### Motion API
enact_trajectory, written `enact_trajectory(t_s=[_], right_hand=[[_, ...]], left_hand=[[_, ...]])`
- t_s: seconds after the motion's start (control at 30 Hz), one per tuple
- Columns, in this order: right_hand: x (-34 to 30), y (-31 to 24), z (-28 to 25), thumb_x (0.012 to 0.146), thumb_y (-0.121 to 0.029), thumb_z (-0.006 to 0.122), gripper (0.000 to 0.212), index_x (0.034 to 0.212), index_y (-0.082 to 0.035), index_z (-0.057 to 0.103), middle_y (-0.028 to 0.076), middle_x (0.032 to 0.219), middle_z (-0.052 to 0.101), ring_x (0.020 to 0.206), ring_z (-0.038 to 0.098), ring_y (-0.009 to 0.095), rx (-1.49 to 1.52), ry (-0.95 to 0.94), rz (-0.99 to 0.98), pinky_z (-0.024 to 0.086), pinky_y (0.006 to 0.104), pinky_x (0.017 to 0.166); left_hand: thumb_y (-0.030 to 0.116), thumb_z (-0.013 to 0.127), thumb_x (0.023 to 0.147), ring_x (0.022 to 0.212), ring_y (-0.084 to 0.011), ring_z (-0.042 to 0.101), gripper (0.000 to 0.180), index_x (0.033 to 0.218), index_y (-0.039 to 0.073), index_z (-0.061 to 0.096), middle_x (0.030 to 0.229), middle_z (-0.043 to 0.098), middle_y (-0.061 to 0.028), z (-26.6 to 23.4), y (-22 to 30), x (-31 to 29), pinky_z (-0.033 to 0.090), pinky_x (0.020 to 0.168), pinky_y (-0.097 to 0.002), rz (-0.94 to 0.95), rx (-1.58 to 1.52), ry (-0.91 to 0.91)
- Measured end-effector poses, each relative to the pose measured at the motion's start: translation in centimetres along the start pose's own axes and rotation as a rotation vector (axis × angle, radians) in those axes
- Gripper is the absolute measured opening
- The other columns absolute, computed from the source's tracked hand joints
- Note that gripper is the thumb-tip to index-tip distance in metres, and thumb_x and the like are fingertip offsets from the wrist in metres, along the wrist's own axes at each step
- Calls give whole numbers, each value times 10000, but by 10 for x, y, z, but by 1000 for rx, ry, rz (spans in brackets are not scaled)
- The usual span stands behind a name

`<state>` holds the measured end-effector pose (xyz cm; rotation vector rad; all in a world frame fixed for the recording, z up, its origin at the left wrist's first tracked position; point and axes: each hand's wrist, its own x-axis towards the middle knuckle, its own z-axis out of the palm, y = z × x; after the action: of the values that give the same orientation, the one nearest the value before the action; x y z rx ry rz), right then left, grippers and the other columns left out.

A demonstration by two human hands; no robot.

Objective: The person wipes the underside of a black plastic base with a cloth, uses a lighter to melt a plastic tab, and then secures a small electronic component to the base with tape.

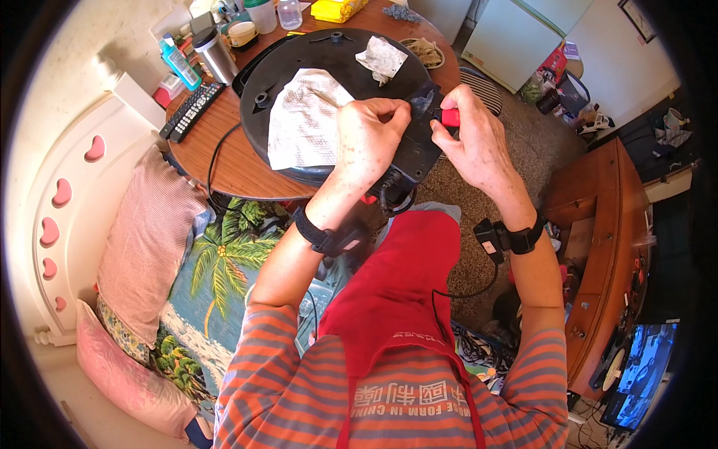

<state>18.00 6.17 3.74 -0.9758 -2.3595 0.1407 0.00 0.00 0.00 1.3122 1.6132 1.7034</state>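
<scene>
A round black appliance (299,56) with small round feet on its upturned face lies on the wooden table, its handle-like extension pointing toward me. Over that extension, my left hand (370,135) is closed in a pinch; what sits between its fingertips, if anything, is hidden. My right hand (475,138) grips a small red-and-black object (450,117) between thumb and fingers, just right of the extension. A dark, shiny, film-like patch (422,101) shows between the hands. Beside my left hand, a white textured paper towel (307,123) is spread on the appliance; a crumpled, stained one (381,60) lies farther back.
On the table (217,168) are a remote control (193,112), a steel tumbler (215,54), a blue bottle (179,63) and a yellow packet (336,9). A black cable (215,161) hangs off the left edge. A bed (224,277) is at left, a wooden cabinet (598,247) at right.
</scene>
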Motion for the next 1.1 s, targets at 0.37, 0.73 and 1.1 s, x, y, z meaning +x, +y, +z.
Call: enact_trajectory(t_s=[0.37,0.73,1.1], right_hand=[[-3,-3,0,834,-204,854,439,1083,-57,524,137,988,679,900,711,351,104,32,24,562,454,785],[-3,-2,1,823,-172,836,436,1090,-74,506,132,964,659,865,693,365,43,58,-30,551,469,758],[-3,-5,0,876,-177,825,400,1100,-57,516,123,962,667,844,705,321,111,38,35,556,454,750]], left_hand=[[141,722,974,636,-50,631,197,1040,-16,821,841,802,-66,0,-2,-2,532,595,-242,5,7,-40],[140,719,978,642,-46,629,193,1029,-16,821,828,794,-52,1,2,-5,526,596,-235,18,-20,-41],[141,713,980,634,-44,624,193,1022,-12,823,820,791,-49,0,0,-5,523,594,-235,23,-13,-42]])
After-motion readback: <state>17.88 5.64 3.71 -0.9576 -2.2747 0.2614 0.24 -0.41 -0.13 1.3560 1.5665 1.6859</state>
